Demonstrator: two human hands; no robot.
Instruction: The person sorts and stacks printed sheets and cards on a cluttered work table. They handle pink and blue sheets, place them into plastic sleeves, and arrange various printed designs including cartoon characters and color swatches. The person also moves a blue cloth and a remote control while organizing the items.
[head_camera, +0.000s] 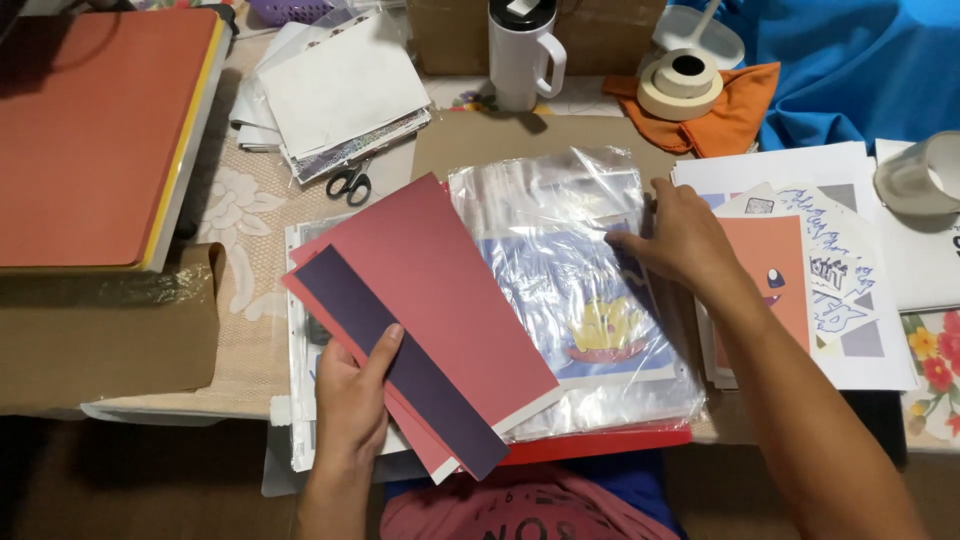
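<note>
Work surface: a cluttered table (250, 215) under a lace-patterned cloth, seen from above by the person seated at its near edge
Red slab: a large flat orange-red pad (95, 130) fills the far left corner, well apart from both hands
Plastic sleeves: a pile of clear sleeves (570, 300) lies in the middle of the table; the top one holds a printed sheet with a pale blue ground and a yellow and pink figure
Card sheets: a fan of card sheets (430, 300), dusty red with one dark purple strip, lies just left of the sleeves and overlaps their left edge; its long axis runs from upper left down to lower right
Printed pages: a spread of white and salmon printed pages (800, 270) lies just right of the sleeves
Left hand: the left hand (350, 400) grips the near end of the card fan, thumb laid along the purple strip, fingers hidden beneath
Right hand: the right hand (680, 240) rests on the right edge of the top sleeve, fingers bent and pointing left; it is the nearer hand to the sleeves, and whether it pinches the plastic cannot be told
Mug: a white lidded mug (522, 55) stands at the far edge
Tape rolls: a cream tape roll (680, 85) sits on an orange cloth; another roll (920, 175) lies far right
Scissors: small black-handled scissors (350, 183) lie beyond the card fan
</note>
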